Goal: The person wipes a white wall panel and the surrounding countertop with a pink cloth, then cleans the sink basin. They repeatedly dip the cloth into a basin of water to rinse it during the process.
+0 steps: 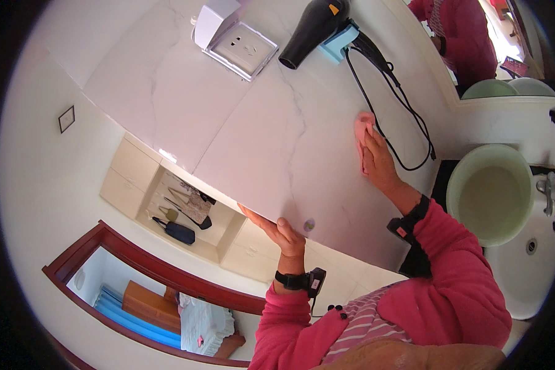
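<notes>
Under my right hand [380, 159], a pink cloth [363, 127] is pressed flat against the marbled white wall tile [259, 134]. The fingers hold the cloth just beside the hanging black cord [409, 108] of a hair dryer. My left hand [284, 236] rests at the outer edge of the tiled wall, thumb apart and fingers stretched along the edge, partly hidden behind it. Near its thumb, a small round sticker [309, 225] is stuck on the tile. The black hair dryer [312, 32] hangs above in a light blue holder [340, 44].
A wall socket [243, 48] has its cover flipped up. On the right, a pale green basin [453, 199] with cloudy water stands by a faucet [548, 192] over a white sink [513, 282]. A mirror [513, 41] hangs above. Beyond the wall edge are bags [178, 231] and a red-framed doorway [166, 296].
</notes>
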